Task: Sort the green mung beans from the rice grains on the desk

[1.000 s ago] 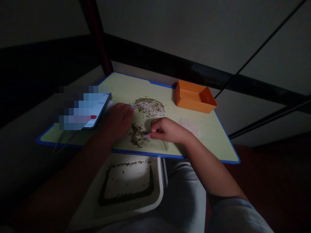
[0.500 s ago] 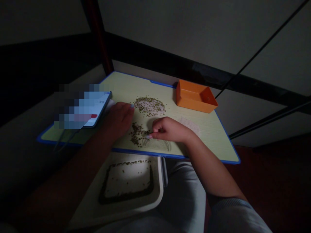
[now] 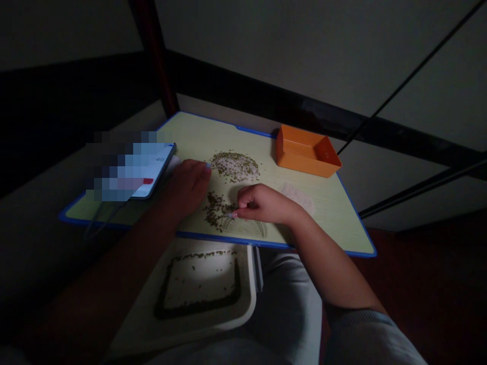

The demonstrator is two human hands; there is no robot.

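Quietly, the right hand (image 3: 268, 204) is bending over the near part of the counter (image 3: 335, 228), its thumb and forefinger closing together in a pinch. These fingers (image 3: 243, 214) appear to be gripping the upper left edge of a see-through, half-round protractor (image 3: 249, 229), which is lying by the blue near edge, its left end reaching into a scatter of dark grains (image 3: 213, 209). The remaining fingers of that hand are curling in towards the palm.

The left hand (image 3: 188, 182) is resting on the left side of the same surface, its thumb pointing at a mixed heap of green and whitish grains (image 3: 236, 166) and nearly reaching its left edge. Its other fingers are sitting in shadow, so how far open they are, or whether they are holding anything, cannot be told.

Just beyond this hand, a phone (image 3: 155, 172) is standing tilted, much of its screen blurred out. A patch of whitish grains (image 3: 299, 195) is lying beside the right wrist, and an orange box (image 3: 308, 154) is standing at the far right edge. Below the near edge, a white tub (image 3: 249, 300) is holding more dark grains, mostly gathering along its inner borders.
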